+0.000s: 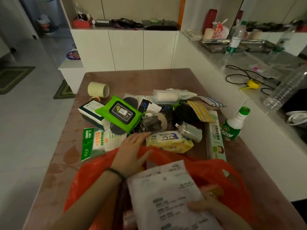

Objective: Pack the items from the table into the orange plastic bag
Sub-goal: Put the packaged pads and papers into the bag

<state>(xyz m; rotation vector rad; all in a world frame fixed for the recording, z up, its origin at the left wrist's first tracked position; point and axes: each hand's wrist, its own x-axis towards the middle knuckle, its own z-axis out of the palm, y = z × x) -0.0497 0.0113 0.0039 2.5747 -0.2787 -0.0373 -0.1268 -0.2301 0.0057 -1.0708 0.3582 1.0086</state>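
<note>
From the head camera, the orange plastic bag [216, 176] lies open at six o'clock on the bench [66, 163], its mouth facing the pile of goods at twelve. The left hand [131, 155] rests flat on the bag's far rim at about eleven o'clock, fingers [141, 136] spread wide and holding nothing, their tips just beside the yellow baby wipes pack [169, 141]. The right hand [209, 211], at five o'clock, has its fingers closed on a white printed packet [166, 193] that lies over the bag's opening. I judge the packet may catch the thin rim and fold it shut, since only a flat palm pins that edge. The green-capped bottle [234, 125] stands at two o'clock, close to the bench edge; a careless sweep through the pile could tip it off. The green wipes pack [119, 113] sits tilted on other things and might slide.
</note>
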